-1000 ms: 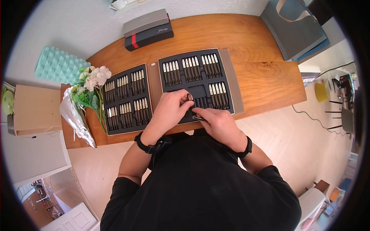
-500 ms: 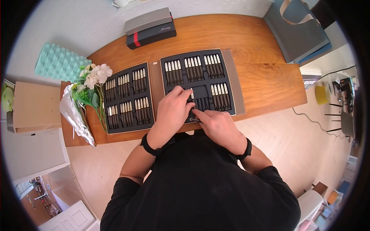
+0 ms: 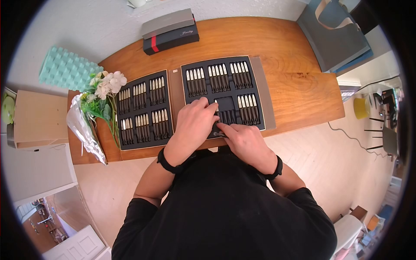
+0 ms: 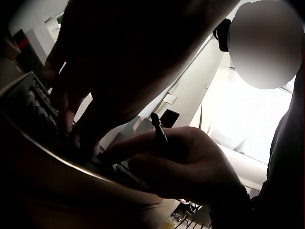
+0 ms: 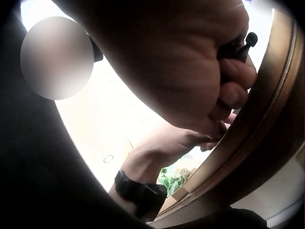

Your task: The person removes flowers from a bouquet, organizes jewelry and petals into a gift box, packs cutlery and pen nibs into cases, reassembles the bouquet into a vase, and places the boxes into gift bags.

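A black tray lies in an opened case, with rows of dark, light-tipped sticks. My left hand is over its lower left part, fingertips and thumb around one light-tipped stick at a slot. In the left wrist view my left hand's fingers reach down to the tray, in shadow. Close beside, my right hand has its index fingertip at the tray's lower part. Curled fingers of my right hand grip a thin dark tool with a rounded end.
The case's left tray holds more sticks. Flowers and silver wrapping lie left of it. Behind are a dark box with red band and a teal foam block. A grey-blue bag stands at the wooden table's back right.
The stick at my left fingers has gone from tilted above the tray to lying along its slot. My left hand has flattened over it. My right hand has barely moved.
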